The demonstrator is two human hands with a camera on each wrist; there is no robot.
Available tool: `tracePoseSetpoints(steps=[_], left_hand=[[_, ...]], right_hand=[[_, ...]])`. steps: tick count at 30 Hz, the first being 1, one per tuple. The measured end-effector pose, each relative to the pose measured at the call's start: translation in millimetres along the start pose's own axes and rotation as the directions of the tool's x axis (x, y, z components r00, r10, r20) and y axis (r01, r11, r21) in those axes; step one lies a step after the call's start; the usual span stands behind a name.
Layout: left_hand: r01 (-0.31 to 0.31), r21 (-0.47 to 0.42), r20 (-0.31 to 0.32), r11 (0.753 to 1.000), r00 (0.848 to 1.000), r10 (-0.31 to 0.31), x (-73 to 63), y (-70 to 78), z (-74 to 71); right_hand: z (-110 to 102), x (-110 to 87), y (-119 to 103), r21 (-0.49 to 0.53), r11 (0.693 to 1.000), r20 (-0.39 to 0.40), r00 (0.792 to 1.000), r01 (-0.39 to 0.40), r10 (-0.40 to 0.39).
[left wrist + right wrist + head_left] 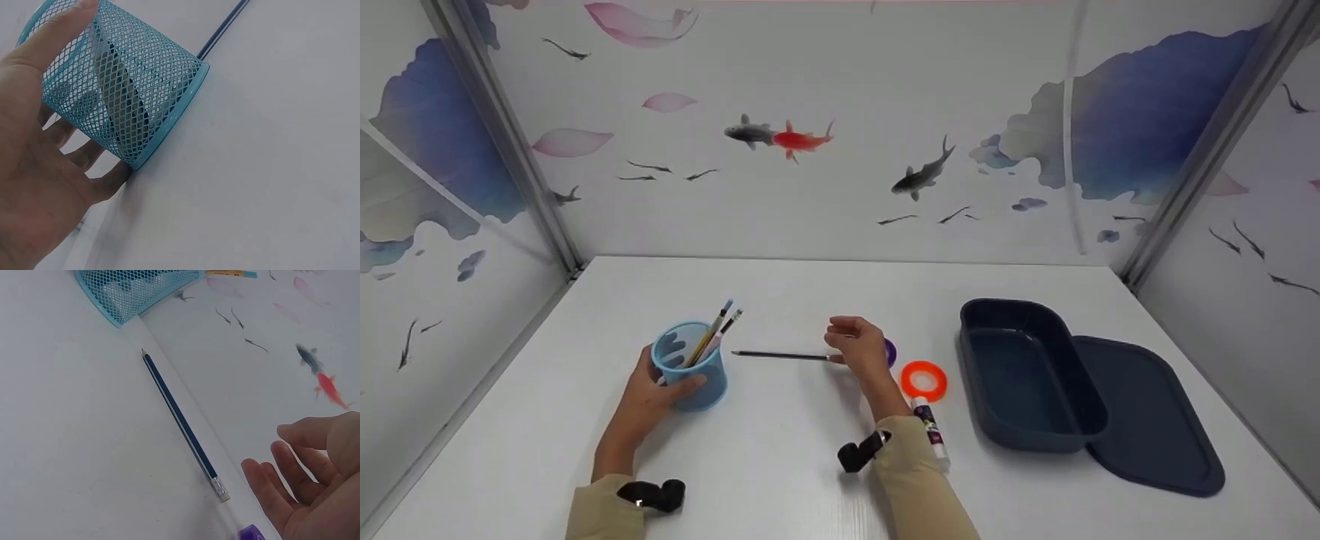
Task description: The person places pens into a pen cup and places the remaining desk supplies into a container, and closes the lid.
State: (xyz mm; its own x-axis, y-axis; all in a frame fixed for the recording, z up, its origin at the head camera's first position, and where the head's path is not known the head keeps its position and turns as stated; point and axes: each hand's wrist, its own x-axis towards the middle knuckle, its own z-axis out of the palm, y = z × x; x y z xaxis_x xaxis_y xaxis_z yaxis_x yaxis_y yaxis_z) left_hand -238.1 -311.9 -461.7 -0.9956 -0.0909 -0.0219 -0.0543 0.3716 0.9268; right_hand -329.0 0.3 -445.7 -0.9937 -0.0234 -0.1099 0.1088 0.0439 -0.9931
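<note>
A light blue mesh pencil cup point(705, 386) holds a couple of pencils point(706, 341) that lean to the right. My left hand point(651, 391) grips the cup from its left side, thumb in front, fingers around the back in the left wrist view point(39, 169). On the white table to the right lies a dark blue pencil point(180, 419), its tip towards the cup and its eraser end towards my right hand point(861, 349). In the right wrist view that hand point(315, 478) is beside the eraser end, apart from it, fingers loosely bent around nothing.
A purple ring point(891, 352) shows partly behind my right hand. Close by are an orange tape roll point(907, 391) and a glue stick point(931, 433), partly under the right sleeve. Farther right stands a dark blue box point(1035, 441), its lid point(1170, 427) lying beside it. Printed walls enclose the table.
</note>
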Motion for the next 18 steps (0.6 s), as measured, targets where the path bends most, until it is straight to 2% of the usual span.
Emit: tracePoseSetpoints(steps=[9, 13, 18], left_hand=[[-0.022, -0.005, -0.003, 1.000, 1.000, 0.022, 1.2, -0.7, -1.5], [-0.027, -0.014, 0.007, 1.000, 1.000, 0.027, 0.5, -1.3, -1.6], [-0.025, -0.021, 0.003, 0.999, 1.000, 0.025, -0.1, -3.6, 0.9]], right_hand=[[-2.2, -0.5, 2.4, -0.050, 0.997, 0.053, 0.996, -0.063, 0.065], [0.3, -0.4, 4.2, -0.099, 0.991, 0.028, 0.995, -0.095, 0.098], [1.0, -0.5, 9.9, -0.143, 0.986, -0.007, 0.996, -0.090, 0.090]])
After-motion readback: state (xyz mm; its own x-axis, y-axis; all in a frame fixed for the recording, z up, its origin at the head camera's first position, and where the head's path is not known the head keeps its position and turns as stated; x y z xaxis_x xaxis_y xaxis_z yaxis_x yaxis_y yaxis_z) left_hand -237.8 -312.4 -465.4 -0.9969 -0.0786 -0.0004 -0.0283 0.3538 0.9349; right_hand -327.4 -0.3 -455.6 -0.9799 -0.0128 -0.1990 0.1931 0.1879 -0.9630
